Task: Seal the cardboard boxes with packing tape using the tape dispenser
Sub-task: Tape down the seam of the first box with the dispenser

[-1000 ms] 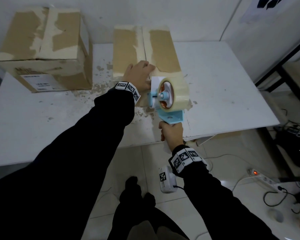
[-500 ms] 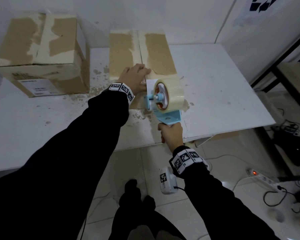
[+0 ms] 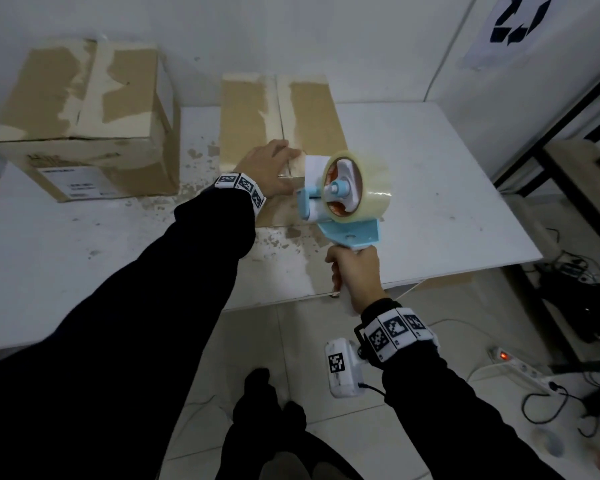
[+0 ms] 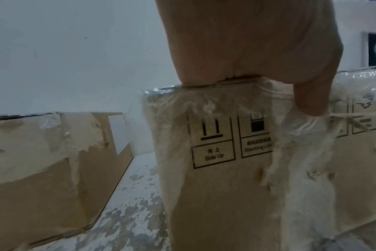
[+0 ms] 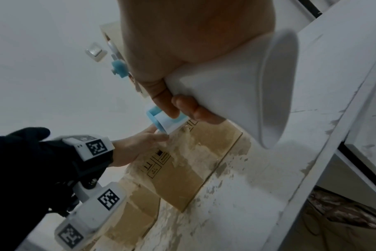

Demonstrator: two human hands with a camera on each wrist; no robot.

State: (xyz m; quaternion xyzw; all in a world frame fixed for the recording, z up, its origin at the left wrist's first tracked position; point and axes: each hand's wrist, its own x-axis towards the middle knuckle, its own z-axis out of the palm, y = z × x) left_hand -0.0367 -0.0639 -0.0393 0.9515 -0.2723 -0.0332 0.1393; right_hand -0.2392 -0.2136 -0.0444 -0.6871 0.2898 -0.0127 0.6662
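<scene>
I have the middle box [image 3: 281, 133] at frame center, left hand [image 3: 269, 171] flat on its near edge, fingers straight. Right hand [image 3: 355, 275] grips the tape dispenser [image 3: 343, 199], fingers wrapped round its handle. I judge taping is starting; next, draw it along the seam.

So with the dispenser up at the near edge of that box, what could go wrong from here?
1. The left hand lies on the narrow box right beside the tape dispenser, so its fingers may get caught by tape or the cutter.
2. The box's surface looks torn and flaky, so fresh tape may stick poorly.
3. The right hand grips only the handle; the strip could wander off the centre seam.
</scene>
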